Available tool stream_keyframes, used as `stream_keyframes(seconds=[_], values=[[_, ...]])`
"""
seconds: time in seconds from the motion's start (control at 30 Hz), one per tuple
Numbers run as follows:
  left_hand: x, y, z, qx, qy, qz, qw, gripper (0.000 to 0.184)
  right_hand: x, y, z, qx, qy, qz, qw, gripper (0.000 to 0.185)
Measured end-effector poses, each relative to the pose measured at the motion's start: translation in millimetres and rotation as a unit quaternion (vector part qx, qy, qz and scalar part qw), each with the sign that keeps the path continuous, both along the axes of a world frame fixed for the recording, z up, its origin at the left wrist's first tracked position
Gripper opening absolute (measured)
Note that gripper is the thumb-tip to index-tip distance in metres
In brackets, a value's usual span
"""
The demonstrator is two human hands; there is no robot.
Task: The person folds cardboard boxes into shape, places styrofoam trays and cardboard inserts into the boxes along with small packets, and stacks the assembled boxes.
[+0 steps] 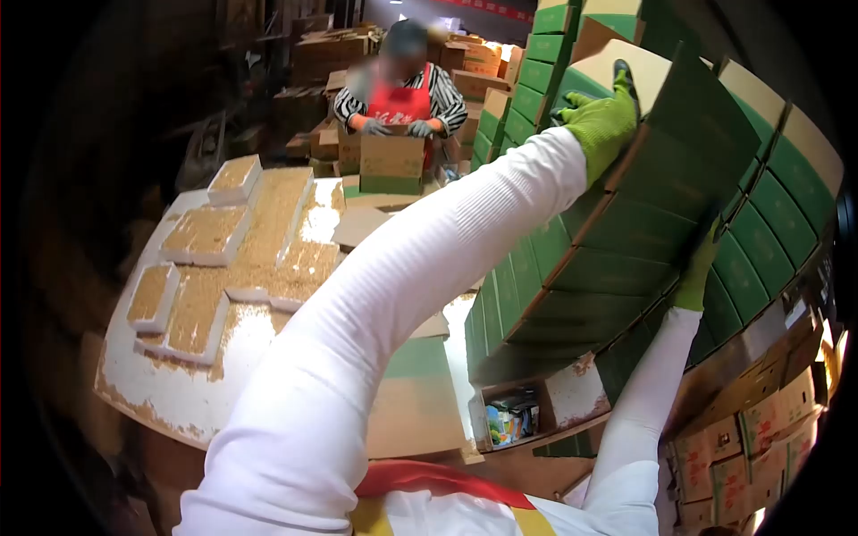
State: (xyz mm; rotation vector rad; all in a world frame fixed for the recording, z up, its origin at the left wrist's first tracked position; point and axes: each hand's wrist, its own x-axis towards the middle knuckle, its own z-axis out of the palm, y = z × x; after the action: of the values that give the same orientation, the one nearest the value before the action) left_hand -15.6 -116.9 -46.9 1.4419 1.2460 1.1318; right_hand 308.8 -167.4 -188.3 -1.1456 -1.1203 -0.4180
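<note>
My left hand (608, 121), in a lime-green knit glove with dark fingertips, reaches high across my view. It grips the upper edge of a green carton (702, 116) at the top of a stack, fingers spread over the pale top. My right hand (702, 263), gloved alike, is in the narrow gap between this stack and the green cartons (773, 214) to its right. It lies against the carton sides, its fingers mostly hidden. Below the top carton, several more green cartons (617, 277) form a leaning column.
Across the table, a person in a red apron (398, 103) holds a brown and green carton (391, 163). White foam blocks (210, 234) with brown, crumbly tops lie on the white table (223, 402). Printed cartons (751, 447) are piled at lower right. A small open compartment (512, 418) holds colourful packets.
</note>
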Motion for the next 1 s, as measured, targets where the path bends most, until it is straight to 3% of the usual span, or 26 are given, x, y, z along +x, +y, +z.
stream_keyframes(seconds=[0.17, 0.23, 0.37, 0.43, 0.5, 0.57, 0.6, 0.63, 0.67, 0.7, 0.73, 0.77, 0.83, 0.87, 0.93, 0.97, 1.0], values=[[-2.8, -32.0, -49.6, 0.13, -0.049, 0.008, 0.99, 0.1, 12.7, -0.4, 5.2, -0.027, 0.064, 0.098, 0.993, 0.059], [8.0, -32.1, -51.2, 0.122, -0.033, 0.059, 0.99, 0.088, 3.3, 0.1, 10.3, -0.024, 0.12, 0.145, 0.982, 0.059], [14.3, -25.8, -49.7, 0.113, -0.057, 0.06, 0.99, 0.09, 4.0, -2.3, 17.0, -0.059, 0.197, 0.125, 0.971, 0.063], [-1.7, -30.4, -59.2, 0.104, -0.056, 0.009, 0.993, 0.083, 72.9, 10.2, -6.8, -0.088, 0.02, 0.049, 0.995, 0.057], [-21.4, -38.3, -117.5, 0.119, -0.06, -0.037, 0.99, 0.08, 22.1, -20.5, -17.3, -0.06, -0.015, -0.056, 0.997, 0.054], [-87.3, -51.3, -208.5, 0.163, -0.14, -0.159, 0.964, 0.066, -79.6, -70.6, -40.9, -0.018, -0.008, -0.171, 0.985, 0.057], [-128.7, -56.5, -269.7, 0.198, -0.06, -0.134, 0.969, 0.059, -155.1, -97.4, -66.7, 0.038, -0.02, -0.115, 0.992, 0.052], [-170.2, -61.3, -330.8, 0.232, 0.018, -0.105, 0.967, 0.052, -220.7, -114.2, -103.4, 0.062, -0.017, 0.018, 0.998, 0.048], [-226.4, -85.8, -376.7, 0.292, 0.097, -0.017, 0.951, 0.05, -249.0, -122.0, -176.1, -0.001, 0.071, 0.117, 0.991, 0.046], [-276.0, -115.1, -417.0, 0.197, 0.139, 0.091, 0.966, 0.05, -280.1, -144.5, -186.5, -0.215, -0.122, 0.243, 0.938, 0.053], [-329.7, -142.0, -453.9, 0.157, 0.232, 0.162, 0.946, 0.051, -318.4, -160.0, -230.4, -0.355, -0.037, 0.271, 0.894, 0.058], [-373.8, -178.4, -464.6, 0.1, 0.333, 0.219, 0.912, 0.06, -342.6, -171.2, -279.7, -0.402, -0.021, 0.221, 0.888, 0.072], [-434.3, -235.5, -492.2, -0.016, 0.387, 0.308, 0.869, 0.078, -350.3, -175.3, -384.7, -0.483, -0.109, 0.065, 0.866, 0.084], [-453.3, -257.3, -505.9, -0.054, 0.358, 0.317, 0.877, 0.08, -355.0, -171.3, -387.3, -0.517, -0.05, 0.077, 0.851, 0.09], [-476.6, -277.5, -533.8, -0.071, 0.149, 0.291, 0.943, 0.073, -347.4, -163.6, -390.2, -0.577, 0.061, 0.147, 0.801, 0.099], [-477.3, -282.2, -551.6, -0.063, 0.014, 0.276, 0.959, 0.069, -335.8, -155.4, -381.6, -0.678, 0.148, 0.213, 0.687, 0.101], [-465.1, -279.4, -515.8, -0.136, -0.078, 0.241, 0.958, 0.06, -328.3, -152.2, -394.7, -0.643, 0.238, 0.302, 0.663, 0.093]])
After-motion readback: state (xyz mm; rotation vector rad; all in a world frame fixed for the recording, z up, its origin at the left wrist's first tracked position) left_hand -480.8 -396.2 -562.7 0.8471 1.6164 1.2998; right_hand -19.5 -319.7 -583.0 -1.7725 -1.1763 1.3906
